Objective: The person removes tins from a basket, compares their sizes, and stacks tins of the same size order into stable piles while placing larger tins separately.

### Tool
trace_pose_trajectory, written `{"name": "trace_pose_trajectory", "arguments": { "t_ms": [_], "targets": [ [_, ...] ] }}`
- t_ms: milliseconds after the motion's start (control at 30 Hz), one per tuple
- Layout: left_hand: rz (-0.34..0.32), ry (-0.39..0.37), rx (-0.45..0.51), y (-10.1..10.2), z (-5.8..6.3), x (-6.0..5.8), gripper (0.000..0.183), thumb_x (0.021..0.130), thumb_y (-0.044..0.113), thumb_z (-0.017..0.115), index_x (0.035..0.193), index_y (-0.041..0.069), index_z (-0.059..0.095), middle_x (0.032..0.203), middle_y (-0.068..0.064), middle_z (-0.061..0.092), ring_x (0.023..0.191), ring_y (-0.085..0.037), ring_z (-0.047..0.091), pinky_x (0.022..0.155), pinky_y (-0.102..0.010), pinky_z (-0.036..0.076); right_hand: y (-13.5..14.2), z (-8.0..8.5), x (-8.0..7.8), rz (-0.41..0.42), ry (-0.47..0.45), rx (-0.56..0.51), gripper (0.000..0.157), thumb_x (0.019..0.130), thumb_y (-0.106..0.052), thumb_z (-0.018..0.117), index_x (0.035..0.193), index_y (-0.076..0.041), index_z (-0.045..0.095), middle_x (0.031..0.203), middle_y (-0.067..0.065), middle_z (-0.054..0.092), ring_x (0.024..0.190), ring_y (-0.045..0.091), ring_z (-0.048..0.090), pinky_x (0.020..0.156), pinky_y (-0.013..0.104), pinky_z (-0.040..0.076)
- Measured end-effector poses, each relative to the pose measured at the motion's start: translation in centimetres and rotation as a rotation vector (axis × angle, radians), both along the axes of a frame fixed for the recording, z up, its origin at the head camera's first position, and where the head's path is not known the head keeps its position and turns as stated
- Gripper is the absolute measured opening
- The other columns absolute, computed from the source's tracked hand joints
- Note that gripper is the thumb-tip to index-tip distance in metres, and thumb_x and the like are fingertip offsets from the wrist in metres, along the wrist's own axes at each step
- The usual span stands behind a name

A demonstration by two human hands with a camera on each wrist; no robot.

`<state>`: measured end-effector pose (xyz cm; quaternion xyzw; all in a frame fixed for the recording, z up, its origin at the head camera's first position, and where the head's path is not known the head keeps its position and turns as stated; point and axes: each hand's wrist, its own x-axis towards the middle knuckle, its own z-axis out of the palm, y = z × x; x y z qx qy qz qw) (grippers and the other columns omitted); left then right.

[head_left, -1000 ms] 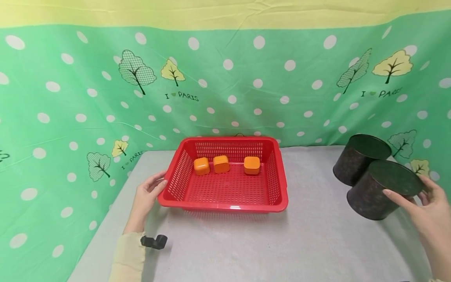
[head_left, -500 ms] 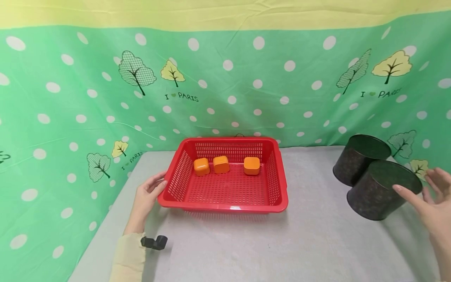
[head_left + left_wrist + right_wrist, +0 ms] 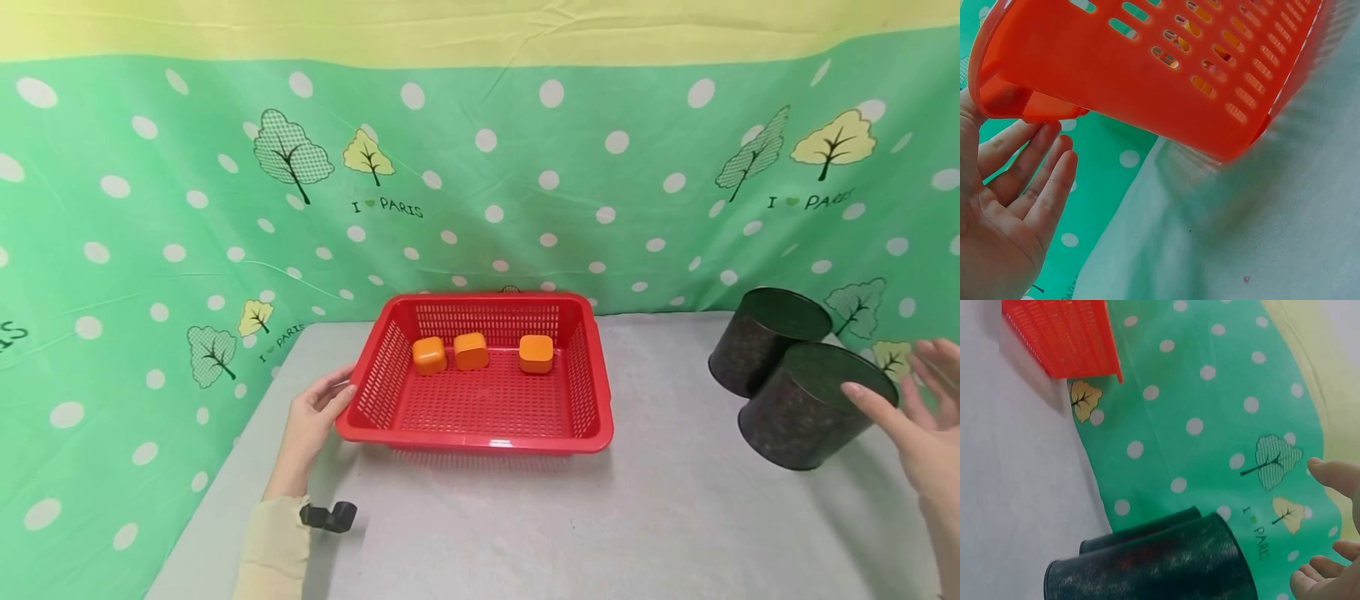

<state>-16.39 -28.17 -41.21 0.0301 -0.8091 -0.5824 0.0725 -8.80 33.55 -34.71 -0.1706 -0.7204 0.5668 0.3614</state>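
A red plastic basket (image 3: 480, 443) with slotted walls stands on the table. Inside it, near the back wall, lie three small rounded orange blocks: one on the left (image 3: 430, 356), one beside it (image 3: 471, 352) and one on the right (image 3: 536, 354). My left hand (image 3: 315, 421) holds the basket's left rim, its fingers reaching under the edge in the left wrist view. At the right, a dark mottled pot (image 3: 795, 425) stands against a second dark pot (image 3: 750, 346) behind it. My right hand (image 3: 933, 433) is spread beside the front pot and holds nothing.
The table (image 3: 480, 533) has a pale grey cover. Behind and at the sides hangs a green curtain (image 3: 480, 208) with white dots and tree prints. A black wrist device (image 3: 328, 515) sits at my left cuff.
My right hand has let go of the front pot and drawn off to the right, its fingers spreading. The left hand, the basket and the orange blocks have stayed put.
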Motion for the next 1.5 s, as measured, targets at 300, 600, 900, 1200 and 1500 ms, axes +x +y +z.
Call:
{"name": "trace_pose_trajectory", "arguments": {
  "t_ms": [300, 600, 900, 1200, 1500],
  "targets": [
    [-0.001, -0.009, -0.004, 0.0, 0.0, 0.1, 0.052, 0.099, 0.029, 0.062, 0.143, 0.003, 0.051, 0.133, 0.001, 0.064, 0.105, 0.014, 0.059, 0.087, -0.009, 0.050, -1.6, 0.6, -0.1, 0.149, 0.189, -0.176, 0.077, 0.078, 0.031, 0.059, 0.141, -0.012, 0.049, 0.135, -0.007, 0.053, 0.138, 0.015, 0.044, 0.111, 0.011, 0.036],
    [-0.002, 0.018, 0.002, -0.2, -0.2, 0.0, 0.052, 0.099, 0.028, 0.063, 0.142, 0.001, 0.052, 0.124, 0.015, 0.065, 0.106, 0.014, 0.060, 0.087, -0.009, 0.050, -2.8, 0.8, -0.5, 0.282, 0.173, -0.297, 0.081, 0.076, 0.030, 0.063, 0.143, -0.012, 0.044, 0.136, -0.004, 0.052, 0.136, 0.013, 0.044, 0.100, 0.006, 0.043],
    [-0.002, 0.004, 0.011, 0.0, 0.0, 0.1, 0.049, 0.100, 0.025, 0.062, 0.142, 0.003, 0.052, 0.137, -0.007, 0.062, 0.106, 0.013, 0.060, 0.087, -0.009, 0.051, -4.7, 0.3, -1.4, 0.391, 0.127, -0.202, 0.080, 0.079, 0.021, 0.070, 0.145, -0.013, 0.041, 0.137, -0.006, 0.050, 0.133, 0.009, 0.046, 0.096, 0.003, 0.043],
    [0.009, -0.016, -0.016, 0.0, -0.2, 0.0, 0.052, 0.099, 0.031, 0.062, 0.144, 0.005, 0.051, 0.139, -0.005, 0.061, 0.106, 0.015, 0.058, 0.088, -0.008, 0.050, -6.9, -0.3, -2.4, 0.518, 0.151, -0.161, 0.077, 0.079, 0.020, 0.070, 0.144, -0.012, 0.043, 0.135, -0.005, 0.053, 0.127, 0.006, 0.051, 0.094, 0.003, 0.045],
    [-0.001, 0.013, -0.013, 0.0, -0.2, -0.1, 0.051, 0.100, 0.028, 0.062, 0.143, 0.002, 0.051, 0.142, -0.014, 0.059, 0.106, 0.014, 0.059, 0.089, -0.008, 0.049, -8.7, -0.7, -3.9, 0.603, 0.175, -0.150, 0.071, 0.081, 0.020, 0.068, 0.142, -0.008, 0.045, 0.133, -0.007, 0.055, 0.123, 0.003, 0.053, 0.093, 0.005, 0.046]
  ]
}}
